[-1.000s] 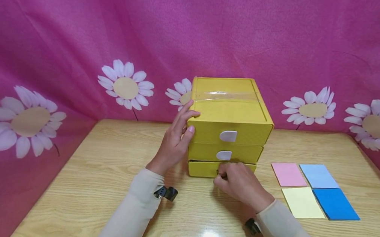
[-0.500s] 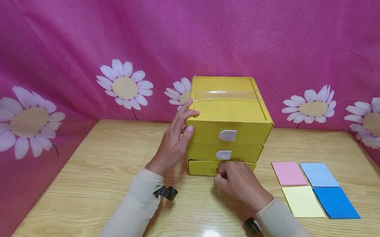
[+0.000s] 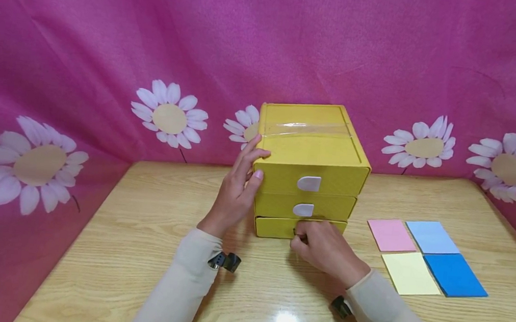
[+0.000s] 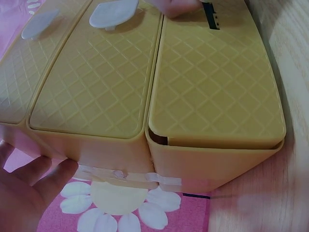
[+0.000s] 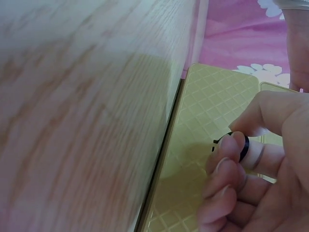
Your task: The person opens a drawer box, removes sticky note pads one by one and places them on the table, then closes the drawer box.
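Observation:
A yellow three-drawer cabinet point(image 3: 307, 150) stands upright on the table, drawers facing me. My left hand point(image 3: 235, 195) rests against its upper left side, fingers fairly straight, with the thumb at the front edge. Low at the front, the curled fingers and thumb of my right hand point(image 3: 324, 248) pinch the handle of the bottom drawer point(image 3: 272, 228), which the hand mostly hides. A black curved edge point(image 5: 246, 147) shows between these fingers in the right wrist view. In the left wrist view a dark slot point(image 4: 211, 17) shows beside them, and the bottom drawer's front stands slightly proud at one corner.
White tabs sit on the top drawer point(image 3: 308, 184) and the middle drawer point(image 3: 303, 209). Right of the cabinet lie pink point(image 3: 391, 235), light blue point(image 3: 432, 236), pale yellow point(image 3: 410, 273) and dark blue point(image 3: 455, 275) square pads. A pink flowered cloth point(image 3: 203, 49) hangs behind the table point(image 3: 137, 273).
The dark gap above the bottom drawer looks very slightly narrower than a second ago. Both hands keep their places on the cabinet.

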Motion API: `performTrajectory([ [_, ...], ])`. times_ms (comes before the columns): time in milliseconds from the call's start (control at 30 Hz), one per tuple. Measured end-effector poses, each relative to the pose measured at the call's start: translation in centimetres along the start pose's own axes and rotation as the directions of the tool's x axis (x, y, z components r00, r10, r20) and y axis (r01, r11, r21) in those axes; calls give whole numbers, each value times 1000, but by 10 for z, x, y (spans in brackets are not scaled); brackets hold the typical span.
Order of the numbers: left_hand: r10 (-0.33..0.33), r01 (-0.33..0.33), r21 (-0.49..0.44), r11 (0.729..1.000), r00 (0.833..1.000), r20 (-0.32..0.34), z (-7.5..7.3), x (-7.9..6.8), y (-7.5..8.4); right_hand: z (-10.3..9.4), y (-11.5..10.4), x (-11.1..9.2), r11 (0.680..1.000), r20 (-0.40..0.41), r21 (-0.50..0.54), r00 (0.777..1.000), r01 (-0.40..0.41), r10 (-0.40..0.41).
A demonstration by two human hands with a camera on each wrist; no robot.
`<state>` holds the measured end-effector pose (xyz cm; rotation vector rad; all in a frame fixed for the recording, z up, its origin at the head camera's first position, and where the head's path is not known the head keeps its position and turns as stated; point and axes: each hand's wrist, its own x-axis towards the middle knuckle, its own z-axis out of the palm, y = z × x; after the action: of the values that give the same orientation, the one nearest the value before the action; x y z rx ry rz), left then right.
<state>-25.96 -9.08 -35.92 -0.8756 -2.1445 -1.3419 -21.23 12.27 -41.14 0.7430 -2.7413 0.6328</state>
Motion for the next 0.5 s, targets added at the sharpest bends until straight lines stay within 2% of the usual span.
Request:
performTrajectory([
  [67, -10, 10, -5, 1000, 1000, 3, -1, 0, 4, 1, 0, 0, 1000, -2, 4, 1000, 5, -5],
  [167, -28, 28, -9, 1000, 1000, 11, -5, 0, 20, 2, 0, 0, 1000, 1, 8, 1000, 5, -5],
  [300, -18, 18, -19, 1000, 1000, 13, -10, 1, 37, 2, 0, -1, 1000, 11, 29, 1000, -13, 12],
  [400, -6, 6, -25, 1000, 1000, 10, -10, 2, 39, 2, 0, -1, 998, 20, 48, 999, -31, 30],
  [500, -2, 3, -20, 1000, 1000, 7, -7, 2, 26, 1, 0, -1, 998, 23, 52, 999, -44, 43],
])
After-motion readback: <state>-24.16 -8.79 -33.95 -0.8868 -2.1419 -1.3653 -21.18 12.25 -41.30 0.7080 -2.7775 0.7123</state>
